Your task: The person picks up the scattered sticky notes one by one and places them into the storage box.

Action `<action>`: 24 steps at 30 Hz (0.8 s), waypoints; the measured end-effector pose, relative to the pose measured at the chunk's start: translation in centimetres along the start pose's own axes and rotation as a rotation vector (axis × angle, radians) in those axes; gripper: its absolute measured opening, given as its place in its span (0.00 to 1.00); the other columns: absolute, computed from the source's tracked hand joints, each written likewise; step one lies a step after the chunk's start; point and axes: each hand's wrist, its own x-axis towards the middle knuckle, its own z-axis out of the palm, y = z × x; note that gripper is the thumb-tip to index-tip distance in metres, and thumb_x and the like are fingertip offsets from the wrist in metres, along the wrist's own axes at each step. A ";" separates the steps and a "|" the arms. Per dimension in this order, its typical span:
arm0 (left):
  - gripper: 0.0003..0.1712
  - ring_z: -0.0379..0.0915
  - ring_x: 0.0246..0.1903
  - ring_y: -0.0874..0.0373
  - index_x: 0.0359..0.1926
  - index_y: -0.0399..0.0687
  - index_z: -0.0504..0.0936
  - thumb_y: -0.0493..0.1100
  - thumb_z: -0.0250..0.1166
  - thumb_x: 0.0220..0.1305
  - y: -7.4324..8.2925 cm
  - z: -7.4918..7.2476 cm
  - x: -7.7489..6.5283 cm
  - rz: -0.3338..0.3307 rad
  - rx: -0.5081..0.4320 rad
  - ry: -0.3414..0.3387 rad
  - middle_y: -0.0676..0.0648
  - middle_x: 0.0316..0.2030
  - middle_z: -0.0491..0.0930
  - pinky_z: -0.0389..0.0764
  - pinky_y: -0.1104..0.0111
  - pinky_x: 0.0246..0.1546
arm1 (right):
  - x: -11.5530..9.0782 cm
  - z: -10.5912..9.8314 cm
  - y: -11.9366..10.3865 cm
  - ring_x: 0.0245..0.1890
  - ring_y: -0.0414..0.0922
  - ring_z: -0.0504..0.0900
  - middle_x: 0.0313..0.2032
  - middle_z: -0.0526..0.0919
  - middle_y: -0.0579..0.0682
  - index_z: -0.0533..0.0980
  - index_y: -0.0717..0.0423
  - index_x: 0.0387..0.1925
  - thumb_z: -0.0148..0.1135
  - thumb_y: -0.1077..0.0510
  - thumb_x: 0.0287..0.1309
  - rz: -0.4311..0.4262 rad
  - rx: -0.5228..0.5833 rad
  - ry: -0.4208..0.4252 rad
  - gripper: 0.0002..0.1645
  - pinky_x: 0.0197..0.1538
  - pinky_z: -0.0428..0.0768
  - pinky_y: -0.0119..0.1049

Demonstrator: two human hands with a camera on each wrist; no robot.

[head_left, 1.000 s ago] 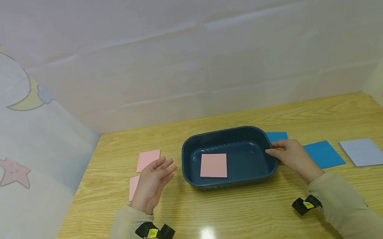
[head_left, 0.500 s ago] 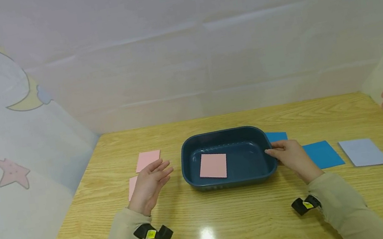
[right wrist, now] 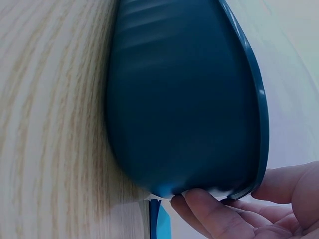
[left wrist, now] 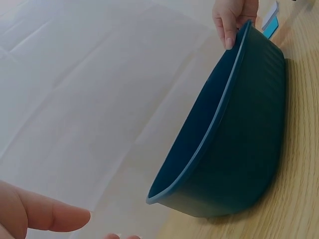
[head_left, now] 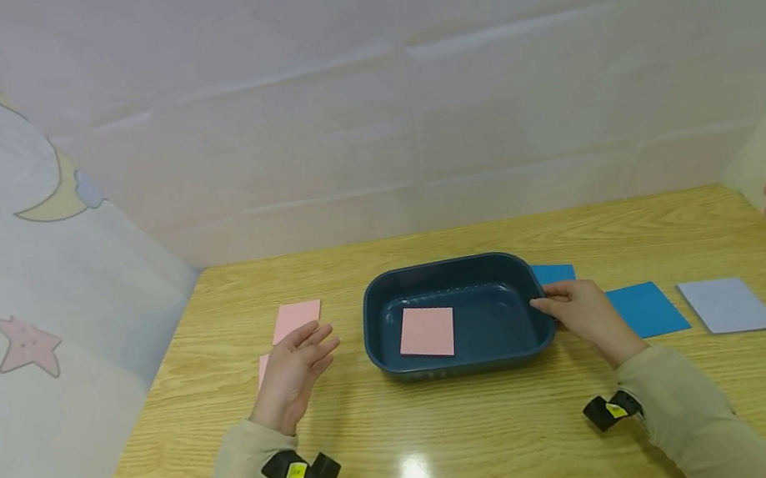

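A dark teal plastic basin (head_left: 492,322) stands on the wooden table, with a pink square pad (head_left: 426,331) lying in its left half. My right hand (head_left: 586,315) pinches the basin's right rim, thumb on top and fingers against the outer wall, as the right wrist view also shows. Off the basin's left side, my left hand (head_left: 294,376) hovers apart from it with fingers loosely extended and nothing held. Behind and beneath that hand lie two more pink squares, one (head_left: 296,319) farther back and one (head_left: 263,367) mostly hidden by the hand.
Right of the basin are two blue squares, one (head_left: 554,273) partly behind its corner and one (head_left: 647,309) beside my right hand. A pale lilac square (head_left: 729,304) lies farther right. Fabric-like walls enclose the table (head_left: 510,454) at the back and sides.
My left hand has drifted slightly left and toward me, away from the basin. The right hand, the basin and the squares have stayed put.
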 end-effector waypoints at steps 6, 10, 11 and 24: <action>0.31 0.59 0.66 0.38 0.72 0.27 0.48 0.27 0.45 0.72 0.0 -0.4 -0.1 -0.002 0.014 0.020 0.29 0.68 0.58 0.67 0.60 0.62 | -0.1 0.1 -0.1 0.61 0.66 0.68 0.63 0.63 0.77 0.56 0.80 0.66 0.53 0.58 0.71 -0.007 0.011 0.007 0.34 0.50 0.80 0.44; 0.31 0.57 0.66 0.38 0.73 0.28 0.47 0.27 0.44 0.72 0.0 -0.7 -0.1 -0.003 0.010 0.012 0.29 0.69 0.56 0.64 0.58 0.64 | -0.2 0.0 -0.3 0.62 0.66 0.67 0.63 0.61 0.77 0.55 0.80 0.67 0.51 0.58 0.72 -0.006 0.008 -0.008 0.35 0.51 0.79 0.45; 0.31 0.56 0.67 0.37 0.73 0.28 0.46 0.27 0.44 0.72 0.0 -0.8 -0.1 -0.004 0.009 0.011 0.29 0.69 0.56 0.62 0.56 0.65 | -0.1 0.0 -0.3 0.62 0.66 0.67 0.64 0.61 0.77 0.54 0.80 0.67 0.51 0.58 0.72 -0.005 0.007 -0.009 0.35 0.51 0.79 0.45; 0.35 0.54 0.67 0.38 0.73 0.28 0.44 0.28 0.48 0.71 -0.3 -1.4 0.0 -0.017 0.012 0.061 0.29 0.69 0.55 0.56 0.52 0.67 | 0.0 0.0 -0.2 0.62 0.67 0.66 0.64 0.61 0.77 0.54 0.80 0.67 0.51 0.57 0.72 -0.005 -0.008 -0.008 0.35 0.52 0.79 0.47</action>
